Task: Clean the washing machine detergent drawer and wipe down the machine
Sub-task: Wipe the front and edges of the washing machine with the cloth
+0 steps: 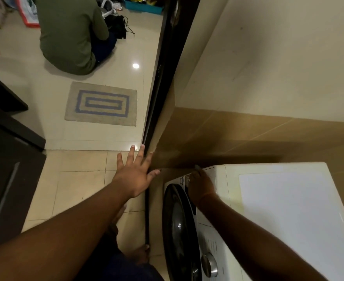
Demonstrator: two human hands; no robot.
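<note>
I'm seeing the detergent drawer (208, 172) sitting at the far front corner of the white washing machine (278, 199); my right hand (201, 186) is curling over it, grip unclear, while my left hand (133, 175) is hovering with fingers spread beside the dark door frame (167, 78)
</note>
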